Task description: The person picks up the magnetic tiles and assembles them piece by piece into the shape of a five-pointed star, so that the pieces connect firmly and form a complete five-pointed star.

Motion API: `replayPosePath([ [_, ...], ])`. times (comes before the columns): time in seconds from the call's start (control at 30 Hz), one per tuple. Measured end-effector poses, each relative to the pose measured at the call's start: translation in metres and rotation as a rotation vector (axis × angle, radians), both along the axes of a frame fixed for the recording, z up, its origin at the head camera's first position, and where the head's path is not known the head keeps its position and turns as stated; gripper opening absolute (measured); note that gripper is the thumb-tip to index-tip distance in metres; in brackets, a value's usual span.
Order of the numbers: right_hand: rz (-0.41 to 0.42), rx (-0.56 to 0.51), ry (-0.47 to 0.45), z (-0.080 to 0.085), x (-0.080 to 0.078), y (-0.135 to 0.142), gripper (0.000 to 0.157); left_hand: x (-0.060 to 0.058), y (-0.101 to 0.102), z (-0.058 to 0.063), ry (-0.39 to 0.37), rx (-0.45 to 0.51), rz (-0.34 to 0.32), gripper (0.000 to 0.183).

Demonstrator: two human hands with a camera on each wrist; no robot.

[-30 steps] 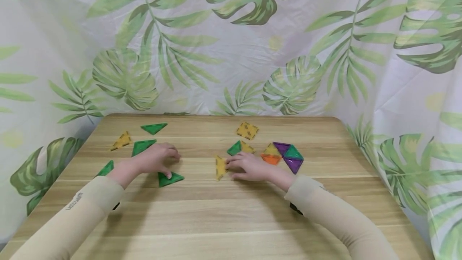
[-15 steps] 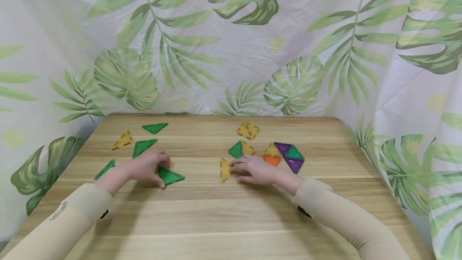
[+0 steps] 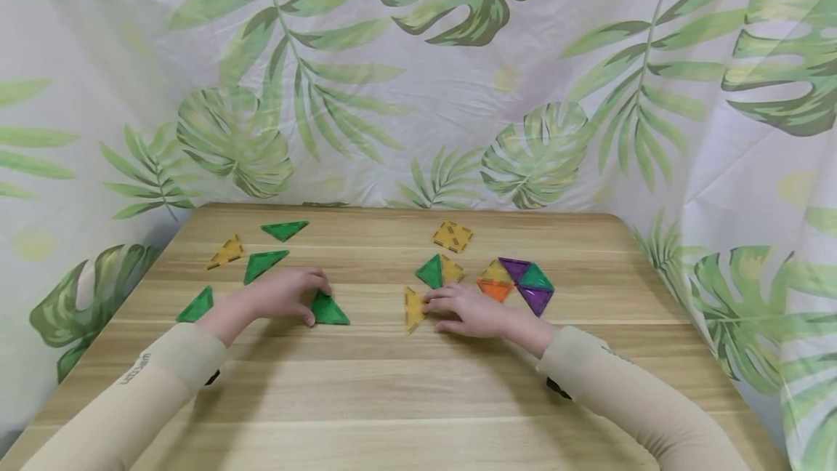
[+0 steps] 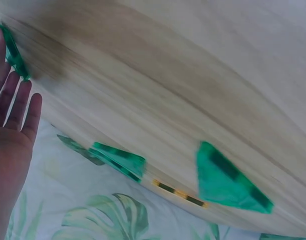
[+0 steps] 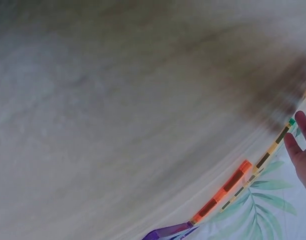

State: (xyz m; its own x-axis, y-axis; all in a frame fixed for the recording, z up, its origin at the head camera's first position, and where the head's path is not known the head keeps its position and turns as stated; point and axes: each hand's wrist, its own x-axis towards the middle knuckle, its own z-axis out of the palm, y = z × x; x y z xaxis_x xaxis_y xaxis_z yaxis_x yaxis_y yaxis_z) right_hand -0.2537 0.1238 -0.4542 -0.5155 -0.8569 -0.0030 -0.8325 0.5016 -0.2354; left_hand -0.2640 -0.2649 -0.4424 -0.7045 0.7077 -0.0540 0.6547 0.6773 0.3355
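Observation:
In the head view my left hand (image 3: 285,292) pinches a green triangular magnetic tile (image 3: 330,311) between thumb and fingers, low over the table. The left wrist view shows this hand (image 4: 13,130) at the edge, with part of the green tile (image 4: 14,52) by its fingers. My right hand (image 3: 472,310) touches the right side of a yellow triangular tile (image 3: 411,310) with its fingertips; the thumb lies apart from that tile. Just behind the right hand, a green tile (image 3: 430,272) and a yellow tile (image 3: 451,269) lie edge to edge. Only fingers of the right hand (image 5: 303,145) show in the right wrist view.
Loose green tiles (image 3: 266,264) and a yellow triangle (image 3: 226,252) lie left on the wooden table (image 3: 418,398). Two yellow triangles form a square (image 3: 453,236) at the back. Yellow, orange, purple and green tiles (image 3: 538,300) sit grouped at right. A leaf-print cloth (image 3: 418,93) hangs behind.
My left hand has shifted its grip on the green tile, which has turned and moved right. The yellow tile has slid slightly right with my right hand.

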Motion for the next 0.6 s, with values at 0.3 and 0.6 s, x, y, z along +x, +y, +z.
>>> replayPosePath([
  [0.3, 0.01, -0.053, 0.021, -0.003, 0.0, 0.001, 0.038, -0.006, 0.031, 0.0, 0.005, 0.02, -0.092, 0.045],
  [0.6, -0.033, -0.062, 0.012, -0.003, -0.003, -0.006, 0.031, -0.008, 0.048, -0.003, 0.045, 0.052, -0.115, 0.046],
])
